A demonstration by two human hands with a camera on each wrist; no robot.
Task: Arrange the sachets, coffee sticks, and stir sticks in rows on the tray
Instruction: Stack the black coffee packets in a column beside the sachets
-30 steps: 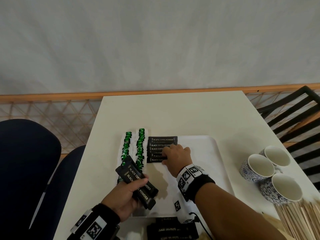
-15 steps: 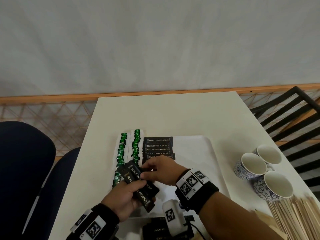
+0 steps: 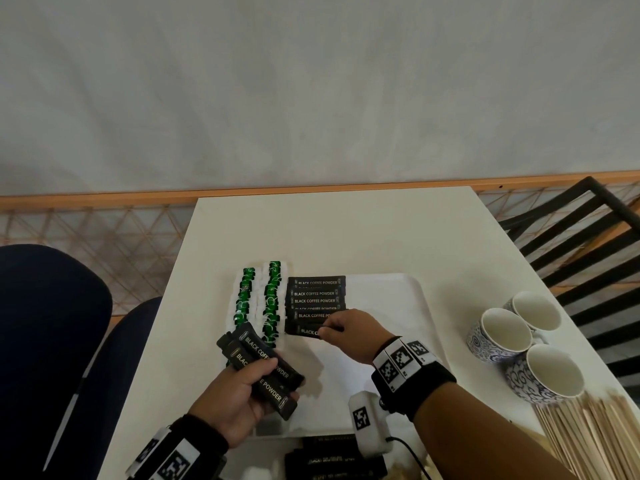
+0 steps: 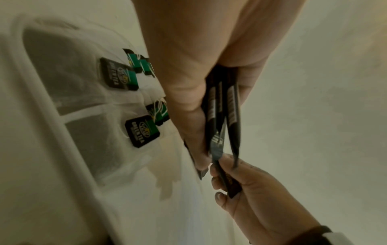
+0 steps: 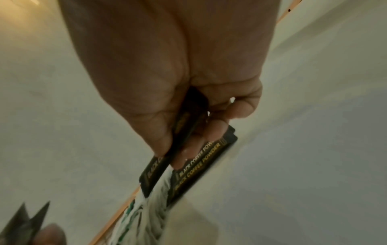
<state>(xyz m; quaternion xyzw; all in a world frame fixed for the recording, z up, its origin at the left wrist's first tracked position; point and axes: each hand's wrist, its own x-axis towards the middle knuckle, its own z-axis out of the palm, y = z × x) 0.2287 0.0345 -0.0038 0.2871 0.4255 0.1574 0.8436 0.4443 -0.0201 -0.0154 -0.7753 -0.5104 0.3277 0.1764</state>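
On the white tray (image 3: 388,299) lie two rows of green tea sachets (image 3: 258,301) and, right of them, a row of black coffee sticks (image 3: 317,296). My right hand (image 3: 323,332) pinches one coffee stick (image 3: 303,330) at the near end of that row, low over the tray. In the right wrist view the pinched stick (image 5: 156,172) hangs beside the laid coffee sticks (image 5: 201,164). My left hand (image 3: 277,382) grips a bundle of coffee sticks (image 3: 258,358) above the tray's near left corner; the bundle (image 4: 222,107) shows edge-on in the left wrist view.
Three patterned cups (image 3: 505,332) stand right of the tray. A pile of wooden stir sticks (image 3: 595,441) lies at the table's near right corner. More coffee sticks (image 3: 332,459) lie at the front edge. A blue chair (image 3: 45,323) stands left, a black chair (image 3: 588,220) right.
My right hand left the row, took one stick from the bundle in my left hand, and carried it back to the near end of the row. The left hand stayed put.
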